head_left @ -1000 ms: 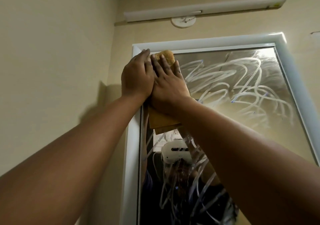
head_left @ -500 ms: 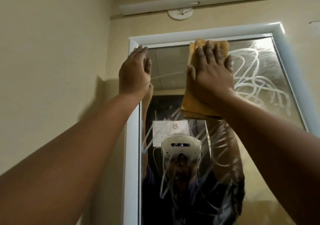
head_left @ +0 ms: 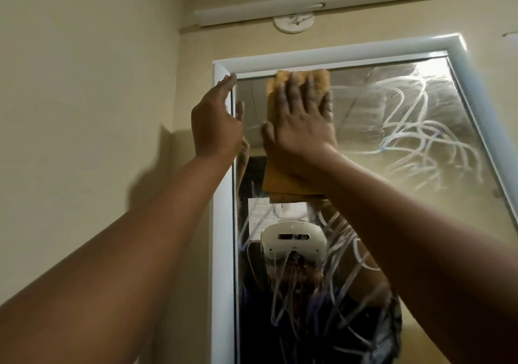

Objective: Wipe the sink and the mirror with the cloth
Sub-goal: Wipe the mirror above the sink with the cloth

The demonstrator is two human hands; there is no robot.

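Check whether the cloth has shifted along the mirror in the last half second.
Yes. The cloth under the right hand has slid left along the top of the mirror frame, closer to the frame's upper-left corner.

The cloth (head_left: pixel 291 180) looks like soft, matt, nubbly orange-brown fabric. The mirror (head_left: pixel 364 117) is glossy glass, streaked with whitish smears toward its right edge. Its frame (head_left: pixel 222 223) looks like smooth, glossy white plastic. The wall (head_left: pixel 84 111) is matt cream paint.

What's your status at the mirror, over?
Right hand flat, pressing cloth on mirror near top edge. Left hand open on left frame. White smears right and below. Nothing blocking.
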